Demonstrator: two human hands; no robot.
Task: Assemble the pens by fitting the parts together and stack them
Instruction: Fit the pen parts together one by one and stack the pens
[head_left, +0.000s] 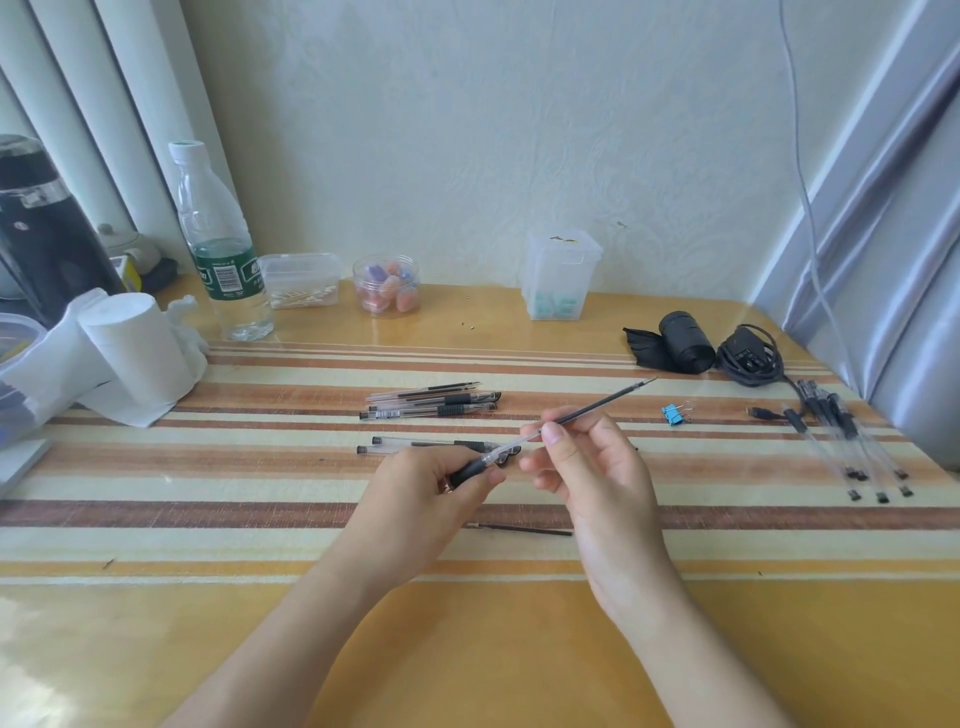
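1. a pale wall (467, 130) with a faint embossed pattern closes the far side.
2. white curtain folds (104, 104) hang at far left, and a grey-lilac curtain (883, 208) drapes at right.
3. a thin grey cable (795, 130) runs down the wall at far right.
4. a glossy yellow table (467, 649) fills the near view, with a brown-and-cream striped mat (208, 514) across its middle.
5. soft daylight leaves a sheen on the table's near left.

Pen pile (434, 404) behind hands; bottle (221, 244) far left on table (467, 649).
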